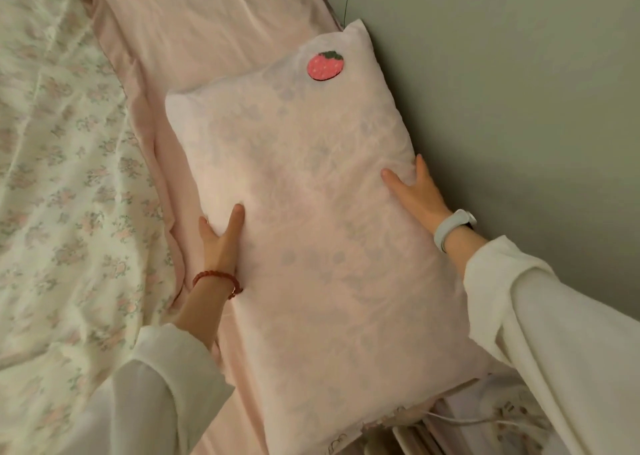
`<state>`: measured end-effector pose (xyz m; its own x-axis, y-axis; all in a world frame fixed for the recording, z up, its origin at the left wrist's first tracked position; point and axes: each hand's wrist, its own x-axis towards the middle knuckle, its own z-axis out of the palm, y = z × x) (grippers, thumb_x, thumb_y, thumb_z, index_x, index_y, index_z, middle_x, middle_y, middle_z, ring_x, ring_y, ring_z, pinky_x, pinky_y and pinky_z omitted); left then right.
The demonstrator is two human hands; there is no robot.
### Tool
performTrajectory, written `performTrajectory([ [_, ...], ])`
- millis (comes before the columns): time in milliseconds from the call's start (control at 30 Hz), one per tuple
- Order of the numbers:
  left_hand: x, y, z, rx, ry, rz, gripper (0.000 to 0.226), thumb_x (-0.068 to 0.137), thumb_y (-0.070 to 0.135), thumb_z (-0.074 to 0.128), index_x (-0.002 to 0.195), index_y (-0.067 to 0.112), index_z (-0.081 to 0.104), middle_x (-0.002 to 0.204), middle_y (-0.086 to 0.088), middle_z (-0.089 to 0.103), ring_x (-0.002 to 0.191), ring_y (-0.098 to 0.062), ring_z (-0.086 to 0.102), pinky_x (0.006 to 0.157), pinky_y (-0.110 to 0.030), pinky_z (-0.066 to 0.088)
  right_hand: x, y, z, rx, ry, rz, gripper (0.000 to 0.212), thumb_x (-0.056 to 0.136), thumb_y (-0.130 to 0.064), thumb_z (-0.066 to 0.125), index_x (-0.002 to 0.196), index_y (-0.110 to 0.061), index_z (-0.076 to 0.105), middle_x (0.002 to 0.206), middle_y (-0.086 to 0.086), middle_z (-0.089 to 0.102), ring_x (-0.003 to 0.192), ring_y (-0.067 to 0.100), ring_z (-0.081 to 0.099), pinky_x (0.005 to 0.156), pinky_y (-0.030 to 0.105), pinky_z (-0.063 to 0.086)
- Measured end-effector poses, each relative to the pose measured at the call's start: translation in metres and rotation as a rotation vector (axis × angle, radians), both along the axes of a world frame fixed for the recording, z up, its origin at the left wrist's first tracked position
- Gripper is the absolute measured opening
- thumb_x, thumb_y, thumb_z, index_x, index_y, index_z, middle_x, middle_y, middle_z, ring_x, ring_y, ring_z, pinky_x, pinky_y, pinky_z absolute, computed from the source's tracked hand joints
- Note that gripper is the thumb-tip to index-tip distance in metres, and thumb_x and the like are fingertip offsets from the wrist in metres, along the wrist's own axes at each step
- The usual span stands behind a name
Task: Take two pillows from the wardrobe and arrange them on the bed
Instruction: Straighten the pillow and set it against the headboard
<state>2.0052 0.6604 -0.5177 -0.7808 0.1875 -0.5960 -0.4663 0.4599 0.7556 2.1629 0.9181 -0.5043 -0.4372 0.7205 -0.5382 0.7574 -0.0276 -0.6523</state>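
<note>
Two hands hold a pillow (311, 219) on the bed (214, 14).
The left hand (221, 236) and right hand (415, 194) grip its sides, fingers curled round.

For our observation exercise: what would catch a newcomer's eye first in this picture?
A big pale pink pillow lies on the pink sheet along the grey wall, with a red strawberry patch near its far end. The left hand and the right hand grip its two long sides.

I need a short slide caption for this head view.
Both hands hold a pink pillow on the bed.
</note>
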Motion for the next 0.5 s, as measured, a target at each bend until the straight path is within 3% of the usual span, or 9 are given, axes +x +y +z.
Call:
performTrajectory([
  [133, 0.003, 0.006, 0.007, 0.102, 0.149, -0.027, 0.058, 0.078, 0.053, 0.058, 0.127, 0.027, 0.042, 0.127, 0.009, 0.053, 0.118, -0.010, 0.049, 0.106, -0.037, 0.037, -0.019, -0.008, 0.005, 0.188, 0.051, -0.035, 0.061, 0.076, -0.044, 0.059, 0.128, -0.018, 0.039, 0.129, 0.006, 0.054, 0.116, 0.029, 0.050, 0.098, 0.043, 0.043],
  [200, 0.010, 0.007, 0.016, 0.149, 0.250, -0.007, 0.038, 0.081, 0.046, 0.061, 0.115, 0.043, 0.046, 0.116, 0.021, 0.056, 0.109, 0.006, 0.051, 0.097, -0.017, 0.040, -0.021, -0.012, 0.013, 0.286, 0.099, -0.007, 0.051, 0.079, -0.037, 0.058, 0.125, -0.018, 0.043, 0.121, 0.010, 0.057, 0.109, 0.030, 0.052, 0.094, 0.045, 0.045],
  [267, 0.011, 0.010, 0.025, 0.192, 0.328, 0.035, 0.034, 0.082, 0.039, 0.064, 0.108, 0.050, 0.045, 0.109, 0.028, 0.055, 0.100, 0.017, 0.051, 0.080, -0.001, 0.041, -0.023, -0.012, 0.023, 0.358, 0.119, 0.000, 0.047, 0.081, -0.034, 0.055, 0.125, -0.020, 0.044, 0.109, 0.011, 0.055, 0.098, 0.030, 0.053, 0.090, 0.045, 0.045],
  [367, -0.003, 0.016, 0.029, 0.208, 0.335, 0.121, 0.040, 0.077, 0.040, 0.068, 0.110, 0.045, 0.047, 0.109, 0.023, 0.058, 0.099, 0.010, 0.056, 0.082, -0.013, 0.046, -0.035, -0.003, 0.032, 0.382, 0.152, -0.034, 0.045, 0.081, -0.037, 0.053, 0.124, -0.024, 0.045, 0.101, 0.006, 0.049, 0.089, 0.026, 0.051, 0.083, 0.038, 0.044],
  [433, -0.018, 0.020, 0.024, 0.169, 0.310, 0.055, 0.042, 0.077, 0.039, 0.068, 0.114, 0.039, 0.047, 0.111, 0.017, 0.060, 0.099, 0.005, 0.058, 0.083, -0.017, 0.047, -0.044, 0.006, 0.029, 0.312, 0.050, 0.022, 0.050, 0.084, -0.040, 0.051, 0.130, -0.024, 0.039, 0.113, 0.013, 0.049, 0.100, 0.033, 0.052, 0.089, 0.041, 0.044],
  [500, -0.028, 0.021, 0.011, 0.054, 0.215, -0.035, 0.058, 0.077, 0.047, 0.064, 0.128, 0.031, 0.042, 0.126, 0.006, 0.055, 0.115, -0.007, 0.053, 0.094, -0.026, 0.044, -0.046, 0.011, 0.019, 0.256, -0.131, 0.144, 0.060, 0.086, -0.044, 0.047, 0.138, -0.023, 0.026, 0.132, 0.020, 0.041, 0.116, 0.040, 0.044, 0.100, 0.050, 0.038],
])
